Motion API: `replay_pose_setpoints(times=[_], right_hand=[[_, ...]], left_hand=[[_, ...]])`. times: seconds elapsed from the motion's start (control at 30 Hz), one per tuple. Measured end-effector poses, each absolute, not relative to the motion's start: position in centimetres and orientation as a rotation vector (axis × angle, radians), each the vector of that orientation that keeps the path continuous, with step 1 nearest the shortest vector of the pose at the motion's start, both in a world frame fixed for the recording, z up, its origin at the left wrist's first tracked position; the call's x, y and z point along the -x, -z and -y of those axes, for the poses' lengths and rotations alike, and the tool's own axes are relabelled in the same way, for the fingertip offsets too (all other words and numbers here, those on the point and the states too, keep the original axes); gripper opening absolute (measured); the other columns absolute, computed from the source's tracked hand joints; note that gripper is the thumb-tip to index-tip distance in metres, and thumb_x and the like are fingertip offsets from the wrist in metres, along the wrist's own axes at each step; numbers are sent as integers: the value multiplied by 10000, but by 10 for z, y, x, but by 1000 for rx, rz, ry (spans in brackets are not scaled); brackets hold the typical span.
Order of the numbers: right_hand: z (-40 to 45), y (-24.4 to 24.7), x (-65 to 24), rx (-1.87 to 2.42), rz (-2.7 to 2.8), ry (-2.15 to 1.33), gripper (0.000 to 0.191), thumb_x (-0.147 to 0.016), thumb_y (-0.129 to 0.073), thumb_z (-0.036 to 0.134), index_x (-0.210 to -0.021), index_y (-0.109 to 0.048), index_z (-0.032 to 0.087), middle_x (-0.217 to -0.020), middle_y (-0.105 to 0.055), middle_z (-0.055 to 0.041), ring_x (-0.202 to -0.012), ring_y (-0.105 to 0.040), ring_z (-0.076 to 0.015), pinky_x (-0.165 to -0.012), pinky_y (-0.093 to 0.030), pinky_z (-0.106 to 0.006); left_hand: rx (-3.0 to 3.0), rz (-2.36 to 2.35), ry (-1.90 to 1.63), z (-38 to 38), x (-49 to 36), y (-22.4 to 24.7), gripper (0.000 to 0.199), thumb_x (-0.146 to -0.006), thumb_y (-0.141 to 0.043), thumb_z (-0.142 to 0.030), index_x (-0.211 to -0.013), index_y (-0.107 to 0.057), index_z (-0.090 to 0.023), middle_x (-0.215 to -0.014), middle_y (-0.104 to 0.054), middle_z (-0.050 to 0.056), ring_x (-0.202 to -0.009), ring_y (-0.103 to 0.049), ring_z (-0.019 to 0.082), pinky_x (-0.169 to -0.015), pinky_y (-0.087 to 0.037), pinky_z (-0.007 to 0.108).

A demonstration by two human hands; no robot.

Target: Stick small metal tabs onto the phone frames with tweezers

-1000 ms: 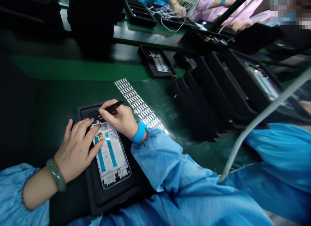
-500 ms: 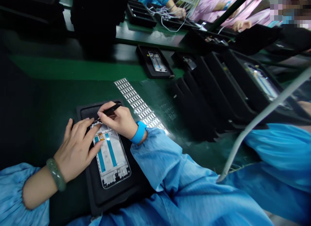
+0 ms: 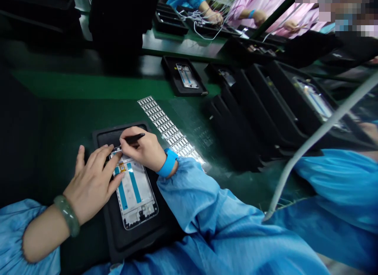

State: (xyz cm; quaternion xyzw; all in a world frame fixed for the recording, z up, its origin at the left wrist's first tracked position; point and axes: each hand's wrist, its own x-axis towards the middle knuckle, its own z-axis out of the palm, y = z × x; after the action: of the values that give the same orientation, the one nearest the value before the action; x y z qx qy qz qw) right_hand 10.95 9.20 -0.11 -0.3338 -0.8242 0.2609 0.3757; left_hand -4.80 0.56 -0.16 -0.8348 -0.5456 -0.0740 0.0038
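Note:
A silver phone frame (image 3: 131, 196) with two blue strips and a small orange flex piece lies in a black foam tray (image 3: 124, 243). Spread over its upper left side, my left hand (image 3: 93, 178) rests with fingers stretched out, fingertips on the frame's top end. My right hand (image 3: 144, 149) pinches a thin black tool like tweezers or a pen (image 3: 135, 138), its tip held down at the frame's top edge. The exact tip is hidden by my fingers. Right of the tray lies a sheet of small black-and-white stickers (image 3: 165, 123).
Stacked black trays (image 3: 251, 121) stand to the right, some holding phone frames. Another tray (image 3: 184, 76) with a frame sits further back. A grey hose (image 3: 313, 143) crosses at right. Co-workers' hands (image 3: 215, 18) handle white cables across the bench.
My right hand has shifted slightly and the black tool's rear end has dipped a little. My left hand stays spread on the phone frame. The view has moved slightly.

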Motion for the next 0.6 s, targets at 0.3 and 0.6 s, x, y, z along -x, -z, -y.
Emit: replay_pose_setpoints(times=[0.3,0.6], right_hand=[[-85,-25,-127,953,1692,-880,156,-860,-503,333,-872,-528,179,-842,-600,-11,-728,-637,-102,-688,-554,-234],[-46,-89,-204,927,1528,-279,52,-821,-587,264,-838,-578,216,-842,-600,-10,-707,-642,-132,-597,-564,-261]], left_hand=[[2607,1677,196,-2,46,-6,350,-877,-397,-354,-1149,-530,-177,-1280,-472,182,-1203,-425,328,-990,-171,667],[2709,1708,-7,-33,-73,-41,583,-831,-307,-611,-806,-611,-113,-782,-625,159,-816,-584,303,-747,-406,469]])
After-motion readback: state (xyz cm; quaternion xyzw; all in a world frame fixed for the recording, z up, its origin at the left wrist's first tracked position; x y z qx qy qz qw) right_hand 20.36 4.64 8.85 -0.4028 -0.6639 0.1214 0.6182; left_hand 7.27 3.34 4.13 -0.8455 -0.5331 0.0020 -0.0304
